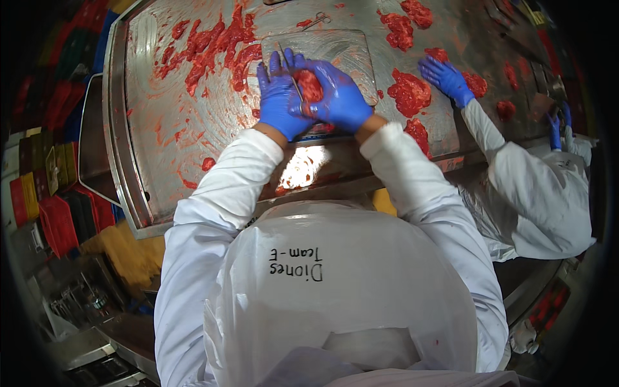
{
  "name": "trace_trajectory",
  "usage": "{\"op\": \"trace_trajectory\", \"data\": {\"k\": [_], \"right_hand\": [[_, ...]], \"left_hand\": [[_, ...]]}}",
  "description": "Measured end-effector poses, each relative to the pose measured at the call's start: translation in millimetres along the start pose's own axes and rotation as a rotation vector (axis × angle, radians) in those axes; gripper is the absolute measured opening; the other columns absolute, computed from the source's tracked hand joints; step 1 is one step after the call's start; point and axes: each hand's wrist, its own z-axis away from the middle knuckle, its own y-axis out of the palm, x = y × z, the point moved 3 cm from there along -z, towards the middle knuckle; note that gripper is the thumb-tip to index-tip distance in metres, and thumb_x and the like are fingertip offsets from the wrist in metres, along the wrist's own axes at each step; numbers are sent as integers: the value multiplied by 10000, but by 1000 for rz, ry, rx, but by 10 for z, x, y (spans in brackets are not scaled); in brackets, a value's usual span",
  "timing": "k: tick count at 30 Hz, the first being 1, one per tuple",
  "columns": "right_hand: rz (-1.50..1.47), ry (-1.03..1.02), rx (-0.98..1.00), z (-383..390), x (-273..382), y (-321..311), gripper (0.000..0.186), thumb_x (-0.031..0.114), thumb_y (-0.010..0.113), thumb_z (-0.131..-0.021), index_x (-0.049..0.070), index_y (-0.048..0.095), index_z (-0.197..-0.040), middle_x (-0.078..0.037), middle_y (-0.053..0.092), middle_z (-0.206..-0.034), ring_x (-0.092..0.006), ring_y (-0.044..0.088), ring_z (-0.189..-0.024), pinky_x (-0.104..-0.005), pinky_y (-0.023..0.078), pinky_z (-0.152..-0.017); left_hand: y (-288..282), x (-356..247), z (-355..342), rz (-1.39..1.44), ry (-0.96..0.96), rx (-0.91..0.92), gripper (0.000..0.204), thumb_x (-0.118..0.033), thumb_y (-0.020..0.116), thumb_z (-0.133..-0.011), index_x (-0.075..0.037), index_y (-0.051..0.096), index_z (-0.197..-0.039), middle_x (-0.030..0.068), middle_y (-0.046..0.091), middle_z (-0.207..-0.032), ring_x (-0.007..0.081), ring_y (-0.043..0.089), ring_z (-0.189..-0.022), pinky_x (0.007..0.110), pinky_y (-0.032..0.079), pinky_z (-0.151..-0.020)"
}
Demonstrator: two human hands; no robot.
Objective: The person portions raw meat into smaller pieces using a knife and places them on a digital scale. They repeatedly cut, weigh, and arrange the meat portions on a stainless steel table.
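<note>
Right-hand fingers (318, 67) around red meat (309, 86)

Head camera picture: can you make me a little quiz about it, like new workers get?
1. True or false: the silver metal scissors lie near the far edge of the flat grey rectangular board.

2. What does the person's blue-gloved right hand hold?
A) a yellow sponge
B) a red lump of raw meat
C) a green apple

3. Fill in the blank: the nearest co-worker's blue-gloved hand is on the person's ____ side.

Key: 1. True. 2. B. 3. Right.
</note>
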Motion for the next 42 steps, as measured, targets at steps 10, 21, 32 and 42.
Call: {"op": "trace_trajectory", "data": {"k": [10,21,32,42], "right_hand": [[-1096,736,-525,1661,-53,-466,530,520,621,-1030,64,622,-1299,-98,680,-1267,-275,661,-1186,-408,534,-1047],[-388,453,-471,1494,-4,-1943,572,301,831,-911,28,591,-1353,-126,673,-1267,-205,664,-1129,-347,537,-999],[19,485,-179,2320,-543,-430,435,-18,812,-747,77,667,-1146,-48,667,-948,-185,642,-852,-335,545,-770],[426,572,18,2085,-139,-182,421,345,929,-693,115,704,-965,-86,683,-837,-317,676,-764,-435,520,-658]], "left_hand": [[-456,-1009,137,603,546,148,858,-496,811,-815,-72,504,-1495,253,506,-1506,463,491,-1387,550,415,-1121],[-367,513,598,911,17,-44,697,-141,830,-865,-67,555,-1501,207,469,-1582,339,458,-1472,412,392,-1196],[923,1872,1456,250,-639,152,1063,-637,788,-791,-83,383,-1602,283,299,-1664,508,286,-1519,600,278,-1222],[1096,2916,33,345,-961,182,1217,-766,723,-789,-120,192,-1673,228,157,-1732,498,163,-1574,664,199,-1239]]}}
